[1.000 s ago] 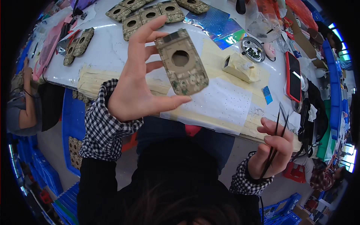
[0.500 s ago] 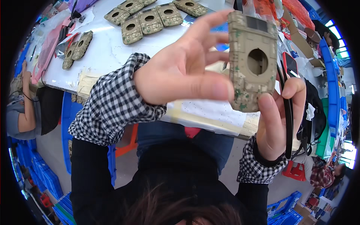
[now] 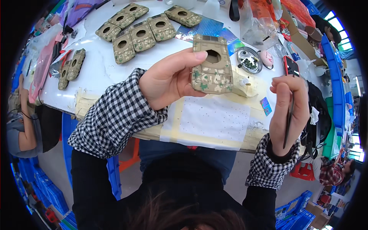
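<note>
My left hand [image 3: 168,78] grips a camouflage toy tank hull [image 3: 212,75] by its left edge, above the table. The hull has a round hole in its top and a green-and-tan pixel pattern. My right hand [image 3: 289,111], apart from the hull, is closed around slim black tweezers [image 3: 289,124]. Their tips are hidden. Between the hands and a little beyond them stands a round metal dish [image 3: 239,61] with small dark green pieces in it. Several matching hulls [image 3: 142,33] lie at the far left, with another pair [image 3: 76,65] farther left.
A white sheet dotted with small specks [image 3: 211,122] is taped at the near table edge. A phone with a red edge [image 3: 290,66], a pink round object [image 3: 266,58] and clear plastic bags [image 3: 258,32] lie to the right. Another person's arm [image 3: 26,119] shows at the left.
The hull has moved left and farther from me, held by my left hand. My right hand has let go of the hull and closed around the tweezers. The dish is now uncovered.
</note>
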### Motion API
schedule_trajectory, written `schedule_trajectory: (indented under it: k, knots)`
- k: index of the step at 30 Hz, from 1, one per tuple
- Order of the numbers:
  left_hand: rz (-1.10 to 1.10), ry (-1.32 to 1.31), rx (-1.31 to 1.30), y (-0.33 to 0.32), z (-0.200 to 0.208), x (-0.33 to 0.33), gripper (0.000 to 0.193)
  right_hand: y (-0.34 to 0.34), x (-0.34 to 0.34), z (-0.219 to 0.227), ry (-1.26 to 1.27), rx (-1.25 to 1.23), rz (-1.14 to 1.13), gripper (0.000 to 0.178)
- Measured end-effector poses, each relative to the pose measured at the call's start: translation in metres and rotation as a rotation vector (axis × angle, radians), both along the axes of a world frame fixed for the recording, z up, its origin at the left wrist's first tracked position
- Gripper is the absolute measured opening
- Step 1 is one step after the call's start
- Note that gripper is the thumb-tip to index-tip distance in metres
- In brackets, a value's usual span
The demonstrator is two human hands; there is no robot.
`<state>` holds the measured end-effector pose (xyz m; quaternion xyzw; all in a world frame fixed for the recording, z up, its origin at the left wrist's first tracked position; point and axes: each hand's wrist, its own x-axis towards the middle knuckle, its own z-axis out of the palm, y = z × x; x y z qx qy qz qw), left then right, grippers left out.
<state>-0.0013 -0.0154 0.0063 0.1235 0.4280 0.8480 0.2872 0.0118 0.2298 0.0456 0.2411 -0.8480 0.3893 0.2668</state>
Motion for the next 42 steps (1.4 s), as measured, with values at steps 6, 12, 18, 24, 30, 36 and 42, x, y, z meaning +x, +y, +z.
schedule_trajectory:
  k: [6, 12, 18, 24, 30, 36, 42]
  knots:
    - [0.153, -0.186, 0.069, 0.003, -0.014, 0.001, 0.045, -0.001, -0.006, -0.016, -0.016, 0.198, -0.060, 0.010]
    - [0.110, -0.321, 0.253, 0.000, -0.024, -0.002, 0.037, -0.002, -0.011, -0.022, 0.049, 0.280, -0.032, 0.022]
    - [0.135, -0.362, 0.234, 0.006, -0.020, 0.003, 0.035, -0.004, -0.011, -0.025, 0.031, 0.307, -0.048, 0.018]
    - [0.083, -0.345, 0.197, 0.006, -0.022, 0.004, 0.039, -0.004, -0.008, -0.022, 0.081, 0.268, -0.090, 0.018]
    - [0.101, -0.294, 0.115, 0.010, -0.014, 0.010, 0.044, -0.008, 0.006, -0.001, 0.197, 0.154, -0.149, 0.017]
    - [0.072, -0.275, 0.044, 0.017, -0.010, 0.014, 0.052, -0.016, 0.012, 0.002, 0.015, -0.039, 0.170, 0.018]
    - [0.029, -0.244, -0.001, 0.015, -0.012, 0.017, 0.057, -0.028, 0.004, -0.020, -0.085, -0.196, 0.315, 0.016]
